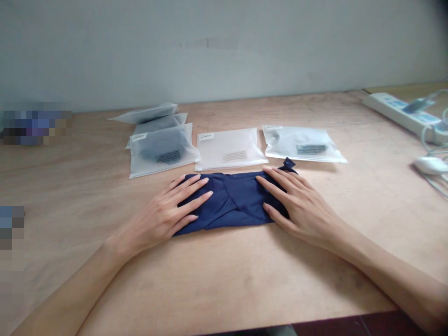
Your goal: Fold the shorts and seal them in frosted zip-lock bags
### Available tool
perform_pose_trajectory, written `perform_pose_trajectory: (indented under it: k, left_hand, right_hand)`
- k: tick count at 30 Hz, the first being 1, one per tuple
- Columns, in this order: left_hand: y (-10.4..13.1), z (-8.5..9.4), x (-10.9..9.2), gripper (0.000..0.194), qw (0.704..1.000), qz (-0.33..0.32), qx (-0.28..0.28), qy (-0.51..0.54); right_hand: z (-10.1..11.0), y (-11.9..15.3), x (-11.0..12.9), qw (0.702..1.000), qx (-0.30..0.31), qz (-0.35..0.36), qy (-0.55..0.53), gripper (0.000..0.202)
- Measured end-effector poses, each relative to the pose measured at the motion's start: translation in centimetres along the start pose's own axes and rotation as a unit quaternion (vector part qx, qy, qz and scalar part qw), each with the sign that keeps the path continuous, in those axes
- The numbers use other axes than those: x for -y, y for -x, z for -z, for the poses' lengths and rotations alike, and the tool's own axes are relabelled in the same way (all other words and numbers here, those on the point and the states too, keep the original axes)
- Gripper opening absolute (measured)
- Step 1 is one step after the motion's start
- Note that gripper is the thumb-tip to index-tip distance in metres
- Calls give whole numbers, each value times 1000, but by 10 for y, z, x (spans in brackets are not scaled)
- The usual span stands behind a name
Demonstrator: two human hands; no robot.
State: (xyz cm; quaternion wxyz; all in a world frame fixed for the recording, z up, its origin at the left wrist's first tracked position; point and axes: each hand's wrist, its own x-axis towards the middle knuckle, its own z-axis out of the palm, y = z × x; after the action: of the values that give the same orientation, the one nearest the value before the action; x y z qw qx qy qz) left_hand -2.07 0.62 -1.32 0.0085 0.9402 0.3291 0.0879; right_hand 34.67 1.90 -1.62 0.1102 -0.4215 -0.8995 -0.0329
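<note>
A folded piece of navy-blue cloth (pixel 236 198) lies flat on the wooden table, a wide low rectangle with creases across its middle. My left hand (pixel 175 210) rests palm down on its left end, fingers stretched out and spread. On the right end lies my right hand (pixel 292 200), also flat with its fingers apart. A small navy tab sticks up past the cloth's far right corner, beyond my right fingers. What kind of garment or cloth it is I cannot tell.
Behind the cloth lie frosted zip bags: a left bag (pixel 161 151) with dark contents, a pale middle bag (pixel 231 149) and a right bag (pixel 303 145). More bags overlap at the back left. A white power strip (pixel 402 114) with cables and a white mouse-like object (pixel 430 165) are at right.
</note>
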Motion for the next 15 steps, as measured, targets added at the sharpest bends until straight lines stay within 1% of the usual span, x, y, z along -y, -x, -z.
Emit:
perform_pose_trajectory:
  k: [3, 5, 9, 15]
  left_hand:
    - [2, 0, 0, 68, 999, -2, 47, 20]
    - [2, 0, 0, 73, 998, 2, 60, 25]
    - [2, 0, 1, 72, 997, 6, 69, 21]
    - [1, -1, 2, 71, 998, 10, 61, 26]
  right_hand:
    - [1, -1, -4, 999, -9, 42, -5, 60]
    - [0, -1, -6, 998, 6, 63, -5, 62]
    - [-4, -1, -9, 998, 36, 50, -7, 64]
    - [-7, 0, -12, 998, 39, 43, -17, 62]
